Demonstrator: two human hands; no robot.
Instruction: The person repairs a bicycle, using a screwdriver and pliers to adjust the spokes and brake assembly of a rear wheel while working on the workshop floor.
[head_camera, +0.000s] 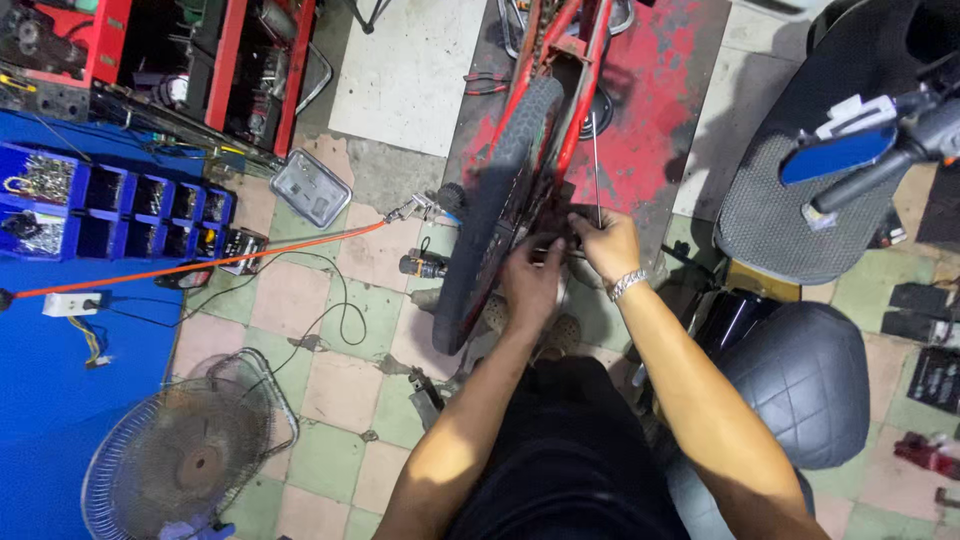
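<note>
Beside tyre: left hand and right hand both pinch small axle part; cramped hold, fingers may slip, part drops to floor.

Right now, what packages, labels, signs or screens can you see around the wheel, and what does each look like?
Clear plastic box: floor left of the tyre, rectangular, grey-tinted.
Dark printed card: floor at the right edge, black with pale print.
White socket block: blue mat, rectangular.
No screens show.
</note>
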